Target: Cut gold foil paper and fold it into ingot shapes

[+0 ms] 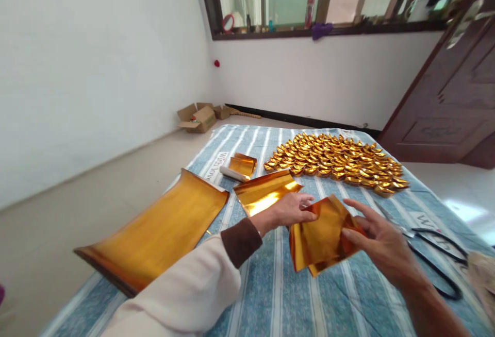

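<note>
Head view shows my left hand point(291, 209) pinching the top-left edge of a gold foil sheet point(320, 236), while my right hand point(381, 244) grips its right side, fingers partly spread. I hold the sheet bent above the striped blue cloth point(270, 285). Just behind lies a smaller foil piece point(265, 191), a large foil stack point(158, 231) to the left, folded gold ingots point(336, 161) farther back, and scissors point(436, 254) to the right.

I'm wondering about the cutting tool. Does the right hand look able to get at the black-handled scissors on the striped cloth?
Probably yes. The black-handled scissors lie just beside the right hand on the blue striped cloth, nothing between them. But that hand now holds the gold foil sheet with the left hand.
</note>
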### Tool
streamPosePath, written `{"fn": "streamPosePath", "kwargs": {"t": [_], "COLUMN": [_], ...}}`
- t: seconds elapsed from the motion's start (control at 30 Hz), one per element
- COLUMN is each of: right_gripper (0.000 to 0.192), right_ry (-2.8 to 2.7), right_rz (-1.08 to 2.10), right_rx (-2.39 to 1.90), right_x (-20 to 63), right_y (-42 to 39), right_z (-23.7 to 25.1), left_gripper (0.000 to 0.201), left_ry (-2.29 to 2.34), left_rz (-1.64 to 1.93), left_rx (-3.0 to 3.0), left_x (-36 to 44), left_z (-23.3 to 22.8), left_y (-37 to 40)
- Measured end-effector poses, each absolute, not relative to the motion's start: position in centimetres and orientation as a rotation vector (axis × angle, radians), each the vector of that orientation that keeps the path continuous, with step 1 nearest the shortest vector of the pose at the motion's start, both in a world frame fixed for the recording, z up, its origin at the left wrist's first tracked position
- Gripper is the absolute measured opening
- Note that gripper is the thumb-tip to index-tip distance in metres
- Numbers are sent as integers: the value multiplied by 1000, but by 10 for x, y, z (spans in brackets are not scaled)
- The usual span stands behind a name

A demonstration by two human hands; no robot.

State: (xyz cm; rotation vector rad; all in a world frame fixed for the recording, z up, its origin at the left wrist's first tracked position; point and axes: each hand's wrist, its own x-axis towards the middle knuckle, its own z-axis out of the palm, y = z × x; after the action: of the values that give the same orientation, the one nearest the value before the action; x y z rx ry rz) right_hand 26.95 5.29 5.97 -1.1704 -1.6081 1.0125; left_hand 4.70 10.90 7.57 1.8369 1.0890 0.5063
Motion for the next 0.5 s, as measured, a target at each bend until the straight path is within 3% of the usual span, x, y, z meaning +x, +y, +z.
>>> {"fn": "streamPosePath", "kwargs": {"t": [0.13, 0.27, 0.5], "right_gripper": [69, 68, 58], "right_ry": [-1390, -1340, -1350], "right_rz": [1317, 1310, 1250], "right_rx": [-1142, -1082, -1216], "right_x": [268, 253, 235], "right_y": [60, 77, 93], "right_z": [73, 74, 51], "left_gripper": [24, 12, 12], "left_ry": [872, 977, 1792], "left_rz": [617, 590, 732], "left_rx": [1447, 1340, 1316], "left_x": [28, 4, -81], "left_z": [83, 102, 143], "left_y": [105, 112, 176]}}
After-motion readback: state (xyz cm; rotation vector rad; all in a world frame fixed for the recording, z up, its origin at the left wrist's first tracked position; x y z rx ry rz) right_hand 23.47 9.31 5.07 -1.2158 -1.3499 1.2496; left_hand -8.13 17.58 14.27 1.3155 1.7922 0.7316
